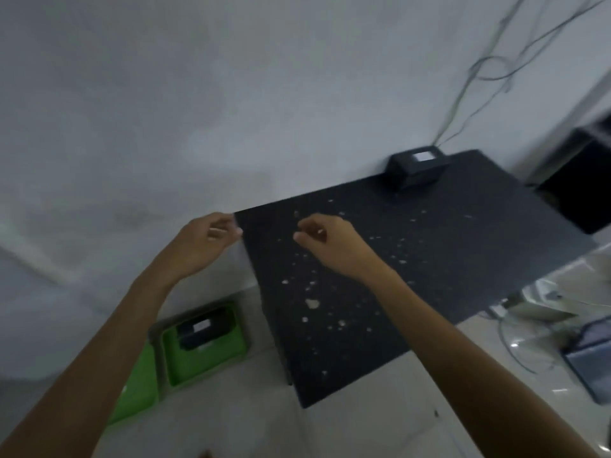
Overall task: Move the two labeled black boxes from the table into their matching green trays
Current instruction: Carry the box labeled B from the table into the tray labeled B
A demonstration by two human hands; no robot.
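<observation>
1 black box [417, 166] on table's [463, 246] far edge, another [203, 328] inside green tray [211, 361]

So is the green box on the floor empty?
No. The green tray holds a black box with a white label, sitting inside its walls.

A dark desk [463, 259], speckled with pale flecks, was set against the wall. One labeled black box [417, 170] was placed at its far edge. On the floor [251, 408] beside it, two green trays [205, 355] were laid.

1 box [417, 169] sits on the table's [463, 246] far edge, upper right; another [202, 329] lies in a tray [211, 358], lower left.
</observation>
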